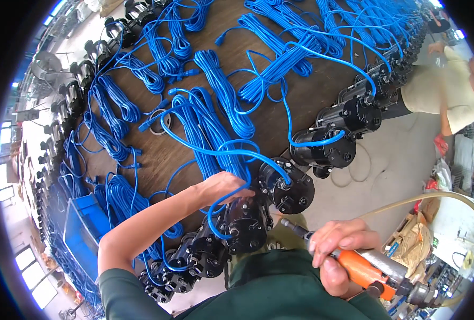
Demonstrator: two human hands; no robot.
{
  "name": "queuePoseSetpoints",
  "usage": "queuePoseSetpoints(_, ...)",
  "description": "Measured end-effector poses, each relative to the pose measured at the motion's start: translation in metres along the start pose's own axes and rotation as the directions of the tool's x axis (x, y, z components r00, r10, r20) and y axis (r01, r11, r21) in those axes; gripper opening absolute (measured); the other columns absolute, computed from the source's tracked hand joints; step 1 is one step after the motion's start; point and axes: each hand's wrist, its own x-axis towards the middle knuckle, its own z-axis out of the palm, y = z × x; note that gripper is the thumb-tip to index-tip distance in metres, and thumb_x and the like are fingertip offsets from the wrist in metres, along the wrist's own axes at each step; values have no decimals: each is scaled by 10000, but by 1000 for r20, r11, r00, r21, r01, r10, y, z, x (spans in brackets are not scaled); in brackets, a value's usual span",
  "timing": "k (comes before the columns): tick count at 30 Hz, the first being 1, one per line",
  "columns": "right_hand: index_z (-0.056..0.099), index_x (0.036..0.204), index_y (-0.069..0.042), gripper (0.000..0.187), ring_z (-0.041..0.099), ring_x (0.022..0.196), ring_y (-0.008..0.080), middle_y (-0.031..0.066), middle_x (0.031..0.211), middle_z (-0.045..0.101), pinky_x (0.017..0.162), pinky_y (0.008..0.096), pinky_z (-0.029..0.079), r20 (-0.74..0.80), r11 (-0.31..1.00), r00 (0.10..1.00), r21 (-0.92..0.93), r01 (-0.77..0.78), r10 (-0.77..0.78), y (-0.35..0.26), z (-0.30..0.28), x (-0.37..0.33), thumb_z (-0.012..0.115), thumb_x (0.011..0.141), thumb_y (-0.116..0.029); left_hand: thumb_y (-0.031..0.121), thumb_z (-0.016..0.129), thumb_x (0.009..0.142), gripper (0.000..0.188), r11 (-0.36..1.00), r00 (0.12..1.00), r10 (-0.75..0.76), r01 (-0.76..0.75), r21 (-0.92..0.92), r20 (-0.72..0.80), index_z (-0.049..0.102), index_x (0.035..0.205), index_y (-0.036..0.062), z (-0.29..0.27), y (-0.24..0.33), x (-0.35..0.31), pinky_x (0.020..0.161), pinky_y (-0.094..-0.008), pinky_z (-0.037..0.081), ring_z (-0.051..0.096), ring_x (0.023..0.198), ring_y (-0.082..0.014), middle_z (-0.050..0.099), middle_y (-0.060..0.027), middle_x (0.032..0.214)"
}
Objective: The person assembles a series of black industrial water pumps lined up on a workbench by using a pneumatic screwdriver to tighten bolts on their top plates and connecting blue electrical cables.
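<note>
Table (295, 101): fills upper and middle of frame, running from upper right to lower left.
Cable bundles (221, 90): spread in rows on table top, upper centre.
Pump motors (327, 152): lined along table's right edge, from upper right down to lower centre.
Nearest motor (247, 224): lower centre, at table edge, just left of another motor (290, 189).
Left hand (223, 186): centre, on cable beside nearest motor.
Right hand (341, 250): lower right, around pneumatic screwdriver (365, 269), apart from motors.
Air hose (439, 198): right, arching from tool.
Crate (79, 234): lower left, beside table.
Another person (450, 90): upper right, beyond motor row.
</note>
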Motion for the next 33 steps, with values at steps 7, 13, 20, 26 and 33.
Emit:
queuePoseSetpoints(7,547,1133,34,346,650,673,187,198,974,620,578,283,568,28,992,992,-31,-124,125,19,37,-3,605,796,76,151,637,822,71,991,991,134,-134,7,11,653,884,120,-8,-9,-5,608,-425,516,663,747,-318,643,-94,768)
queuePoseSetpoints(13,506,1187,-1,379,632,708,174,191,1013,593,623,273,567,161,976,974,-171,-132,159,38,57,-4,626,830,40,247,644,822,146,984,981,175,-176,0,-84,654,766,113,4,-16,-10,610,-431,513,656,723,-314,643,-87,742)
queuePoseSetpoints(20,488,1161,4,329,597,664,161,190,985,579,612,272,539,174,972,972,-201,-119,155,64,75,-11,618,863,-43,250,700,780,180,983,983,172,-176,-61,-62,712,763,71,17,-26,-3,615,-473,510,661,733,-376,673,-173,748)
queuePoseSetpoints(26,472,1147,23,356,551,609,152,171,941,556,562,253,520,187,969,974,-232,-79,124,81,80,-10,566,805,-12,74,698,672,88,967,953,250,-236,100,-168,682,691,-11,6,-18,-10,568,-465,515,654,682,-409,666,-204,703)
queuePoseSetpoints(33,517,1045,20,273,514,543,136,130,851,541,513,281,511,233,976,970,-216,-23,74,83,87,-11,585,781,-6,99,702,701,53,957,932,238,-177,231,-273,730,745,107,30,-24,-10,625,-431,543,689,735,-340,691,-127,724)
